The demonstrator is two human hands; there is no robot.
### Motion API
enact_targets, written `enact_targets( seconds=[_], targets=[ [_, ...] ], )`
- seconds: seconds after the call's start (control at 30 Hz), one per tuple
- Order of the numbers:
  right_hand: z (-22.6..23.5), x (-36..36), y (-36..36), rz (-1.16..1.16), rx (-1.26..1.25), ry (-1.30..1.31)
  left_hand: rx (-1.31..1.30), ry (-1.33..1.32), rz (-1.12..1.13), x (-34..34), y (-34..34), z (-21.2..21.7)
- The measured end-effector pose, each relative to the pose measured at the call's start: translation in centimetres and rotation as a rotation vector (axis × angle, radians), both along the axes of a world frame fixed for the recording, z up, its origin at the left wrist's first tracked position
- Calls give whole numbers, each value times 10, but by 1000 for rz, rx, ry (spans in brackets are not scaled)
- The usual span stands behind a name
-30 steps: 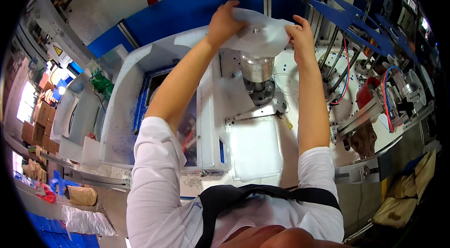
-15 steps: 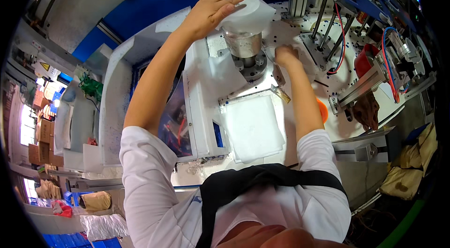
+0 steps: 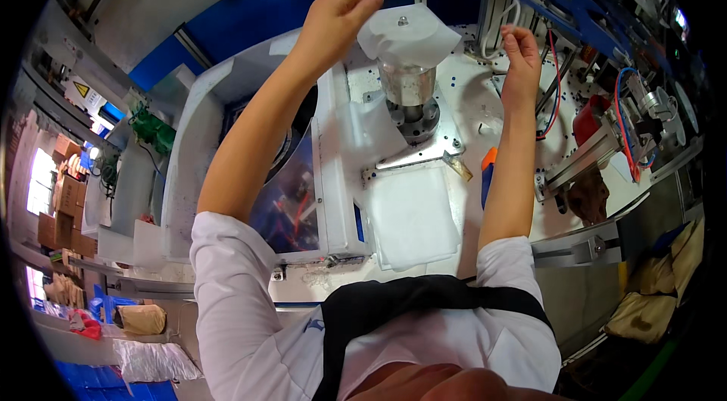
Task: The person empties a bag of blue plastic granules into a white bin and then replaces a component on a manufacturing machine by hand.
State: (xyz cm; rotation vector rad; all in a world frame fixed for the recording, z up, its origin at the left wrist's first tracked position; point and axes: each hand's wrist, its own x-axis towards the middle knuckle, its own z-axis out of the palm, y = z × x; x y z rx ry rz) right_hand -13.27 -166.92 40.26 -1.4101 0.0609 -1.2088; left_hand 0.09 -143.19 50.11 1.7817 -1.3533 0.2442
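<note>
A white translucent sheet (image 3: 424,36) lies draped over the top of a metal cylinder (image 3: 409,84), with a small metal stud (image 3: 403,21) showing at its middle. My left hand (image 3: 337,18) is beside the sheet's left edge, fingers stretched toward the right and nothing seen in them. To the right of the cylinder, my raised right hand (image 3: 521,64) pinches a thin white ring (image 3: 487,43) tilted on edge. The cylinder stands on a round bolted flange (image 3: 416,122). Nearer to me is a stack of white sheets (image 3: 413,215).
Another loose white sheet (image 3: 375,132) bends over the machine's edge. A yellowish strip (image 3: 457,166) and an orange-and-blue object (image 3: 488,162) lie at right. A blue plate (image 3: 560,0) on rods and a bracket with wires (image 3: 598,136) stand further right. A white-walled bin (image 3: 185,166) is at left.
My right hand has risen from the worktop and moved right, lifting the ring. My left hand has drawn back from over the sheet, uncovering the stud.
</note>
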Motion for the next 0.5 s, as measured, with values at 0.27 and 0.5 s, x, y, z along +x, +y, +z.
enact_targets(
  seconds=[0.27,0.5],
  targets=[
    [80,-30,94,-357,-1296,122,152,840,-283,13,-13,32],
    [89,-13,74,-419,-1209,43,307,333,7,2,-11,42]
  ],
)
